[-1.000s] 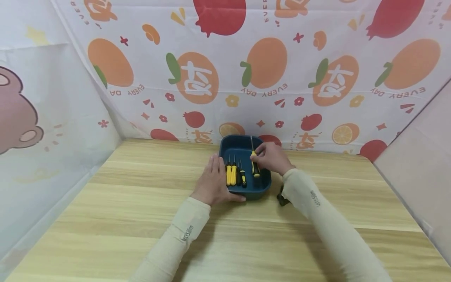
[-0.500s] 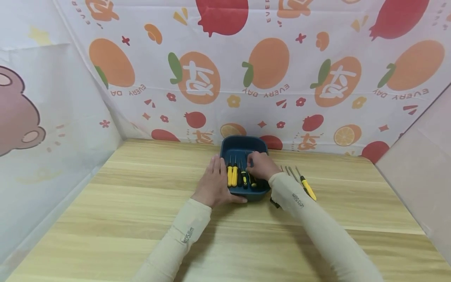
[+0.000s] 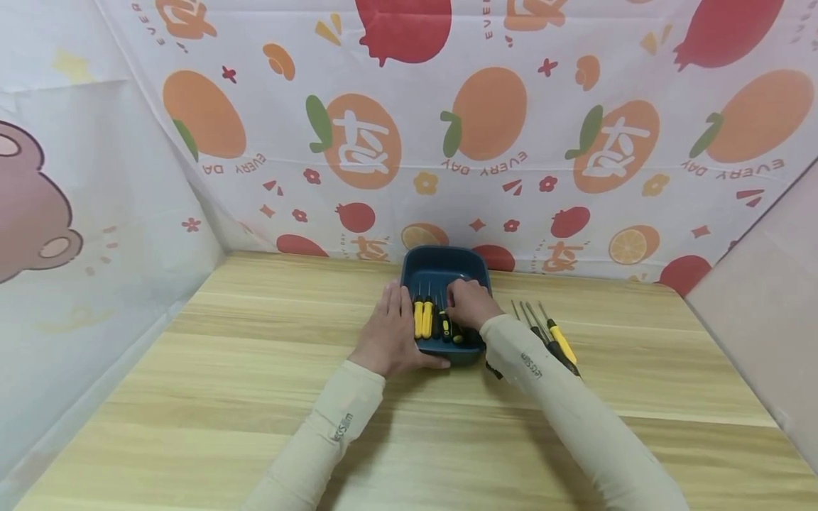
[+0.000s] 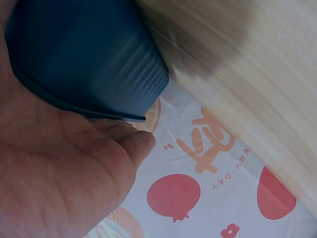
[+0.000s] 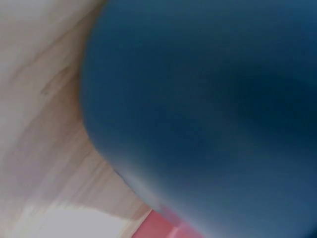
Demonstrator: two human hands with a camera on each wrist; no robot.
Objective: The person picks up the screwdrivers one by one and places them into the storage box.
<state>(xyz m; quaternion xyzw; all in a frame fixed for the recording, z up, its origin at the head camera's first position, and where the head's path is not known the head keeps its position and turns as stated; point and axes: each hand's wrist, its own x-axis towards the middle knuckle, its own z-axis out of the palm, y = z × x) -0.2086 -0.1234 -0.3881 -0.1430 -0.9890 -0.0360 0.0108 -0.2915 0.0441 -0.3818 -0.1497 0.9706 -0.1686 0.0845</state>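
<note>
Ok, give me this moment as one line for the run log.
left hand: against blue bin | right hand: inside bin, grip hidden | bin: yellow-handled screwdrivers | table: other screwdrivers

The box [image 3: 464, 357] sits at the middle of the tabletop's [image 3: 172, 397] back edge, just before the hanging sheet [image 3: 422, 142]. In its left half, a pair of screwdrivers [image 3: 427, 323] lies side by side, shafts toward the back wall, handles toward the front. More screwdrivers lie right of that pair; the last is partly under the right grip [image 3: 471, 304], which is inside the box's right half. The left grip [image 3: 388, 332] lies along the box's left wall, its thumb along the front one. Right of the box, loose screwdrivers [image 3: 562, 342] lie on the tabletop, shafts toward the back edge, handles toward the front right corner, partly behind the right sleeve [image 3: 569, 404].
</note>
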